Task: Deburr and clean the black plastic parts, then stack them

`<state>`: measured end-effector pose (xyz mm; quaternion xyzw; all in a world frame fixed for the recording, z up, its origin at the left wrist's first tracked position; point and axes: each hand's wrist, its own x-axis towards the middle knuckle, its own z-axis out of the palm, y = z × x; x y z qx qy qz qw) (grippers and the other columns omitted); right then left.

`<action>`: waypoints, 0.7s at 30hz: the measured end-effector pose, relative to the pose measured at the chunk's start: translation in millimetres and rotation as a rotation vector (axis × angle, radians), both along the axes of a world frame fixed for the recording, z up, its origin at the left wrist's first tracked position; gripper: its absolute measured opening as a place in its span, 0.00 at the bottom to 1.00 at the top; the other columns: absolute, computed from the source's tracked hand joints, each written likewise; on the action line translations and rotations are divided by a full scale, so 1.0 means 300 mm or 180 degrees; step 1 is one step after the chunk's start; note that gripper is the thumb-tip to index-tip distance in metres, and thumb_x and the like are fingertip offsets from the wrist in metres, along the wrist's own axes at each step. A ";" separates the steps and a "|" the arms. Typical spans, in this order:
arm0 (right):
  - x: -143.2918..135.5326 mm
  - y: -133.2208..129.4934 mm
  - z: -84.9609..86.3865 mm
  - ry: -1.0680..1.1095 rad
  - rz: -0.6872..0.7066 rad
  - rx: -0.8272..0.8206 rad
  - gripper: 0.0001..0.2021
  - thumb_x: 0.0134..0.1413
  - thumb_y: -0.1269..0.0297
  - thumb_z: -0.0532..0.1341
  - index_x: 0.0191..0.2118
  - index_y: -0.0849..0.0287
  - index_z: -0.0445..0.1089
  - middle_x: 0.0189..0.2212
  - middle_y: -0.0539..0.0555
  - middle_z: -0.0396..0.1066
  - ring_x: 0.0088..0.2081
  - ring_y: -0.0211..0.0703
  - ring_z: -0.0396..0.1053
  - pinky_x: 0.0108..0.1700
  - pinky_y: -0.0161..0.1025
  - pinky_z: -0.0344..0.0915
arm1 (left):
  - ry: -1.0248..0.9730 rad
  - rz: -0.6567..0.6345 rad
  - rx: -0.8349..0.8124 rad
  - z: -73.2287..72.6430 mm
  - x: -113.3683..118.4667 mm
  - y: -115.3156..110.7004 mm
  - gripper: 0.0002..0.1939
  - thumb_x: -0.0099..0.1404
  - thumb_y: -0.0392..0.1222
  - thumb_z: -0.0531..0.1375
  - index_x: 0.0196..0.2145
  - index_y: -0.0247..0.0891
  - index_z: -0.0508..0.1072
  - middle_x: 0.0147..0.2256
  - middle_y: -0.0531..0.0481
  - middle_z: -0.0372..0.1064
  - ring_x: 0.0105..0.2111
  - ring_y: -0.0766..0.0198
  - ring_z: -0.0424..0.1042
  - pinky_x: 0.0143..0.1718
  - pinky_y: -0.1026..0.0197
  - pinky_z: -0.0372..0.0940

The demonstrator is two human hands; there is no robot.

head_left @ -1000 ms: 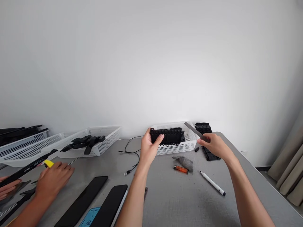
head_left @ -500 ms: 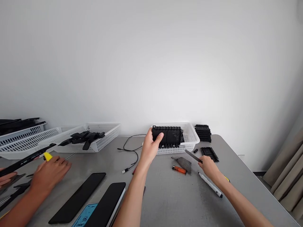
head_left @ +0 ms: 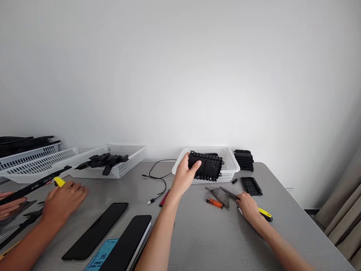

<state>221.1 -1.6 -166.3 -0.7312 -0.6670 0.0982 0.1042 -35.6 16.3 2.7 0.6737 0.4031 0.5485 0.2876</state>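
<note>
My left hand [head_left: 184,175] grips a black ribbed plastic part [head_left: 208,165] by its left end, thumb across its face, over the front of a white basket [head_left: 232,165]. The part tilts down to the right. My right hand [head_left: 248,205] is closed around a file [head_left: 229,192] with a yellow and black handle [head_left: 265,214], its blade pointing up and left. Beneath the blade tip lies a grey cloth scrap [head_left: 221,195], beside an orange lighter [head_left: 214,203]. A white marker is mostly hidden under my right hand.
Similar black parts [head_left: 244,160] are stacked at the back right, with a single one [head_left: 251,186] in front. A black cable [head_left: 165,184], phones [head_left: 96,231] and baskets of black pieces [head_left: 129,165] lie leftward. Another person's hands [head_left: 60,201] hold a long black strip [head_left: 36,183] and a yellow-handled tool.
The black part in my left hand has tilted, its right end now lower. My right hand has moved slightly down, and the yellow handle now shows behind it. The view has shifted slightly.
</note>
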 end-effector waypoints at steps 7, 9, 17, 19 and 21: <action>0.007 -0.008 -0.002 0.0231 -0.0037 0.0210 0.11 0.59 0.75 0.57 0.38 0.65 0.78 0.42 0.66 0.73 0.47 0.55 0.71 0.44 0.42 0.63 | -0.0051 -0.0124 -0.0037 -0.004 -0.001 0.003 0.23 0.61 0.51 0.63 0.52 0.39 0.71 0.51 0.42 0.74 0.54 0.49 0.70 0.56 0.50 0.61; 0.001 -0.006 0.031 0.0382 -0.0005 0.0381 0.13 0.59 0.75 0.56 0.43 0.67 0.78 0.43 0.68 0.73 0.50 0.57 0.70 0.47 0.44 0.63 | 0.0026 -0.0156 -0.0069 0.002 0.001 -0.006 0.22 0.61 0.50 0.63 0.51 0.39 0.71 0.51 0.42 0.74 0.54 0.49 0.70 0.55 0.51 0.62; -0.072 -0.017 0.391 0.3445 0.1634 0.1049 0.26 0.66 0.46 0.52 0.55 0.60 0.73 0.41 0.58 0.75 0.42 0.47 0.71 0.43 0.41 0.68 | 0.0662 -0.0330 -0.0216 0.038 0.028 -0.053 0.11 0.58 0.44 0.65 0.38 0.40 0.72 0.37 0.49 0.76 0.40 0.54 0.75 0.43 0.56 0.64; -0.098 -0.023 0.444 0.3492 0.1787 0.0929 0.23 0.60 0.47 0.61 0.52 0.59 0.75 0.37 0.55 0.74 0.38 0.43 0.69 0.40 0.39 0.66 | 0.0639 -0.0204 -0.0259 0.032 0.033 -0.048 0.12 0.55 0.44 0.66 0.37 0.40 0.72 0.34 0.50 0.76 0.37 0.55 0.74 0.41 0.57 0.64; -0.123 -0.022 0.461 0.3361 0.1721 0.0915 0.21 0.56 0.50 0.65 0.48 0.60 0.76 0.32 0.52 0.72 0.33 0.40 0.66 0.36 0.38 0.63 | 0.0486 -0.0105 -0.0250 0.021 0.036 -0.037 0.13 0.54 0.45 0.67 0.36 0.40 0.72 0.33 0.50 0.76 0.36 0.55 0.75 0.40 0.57 0.64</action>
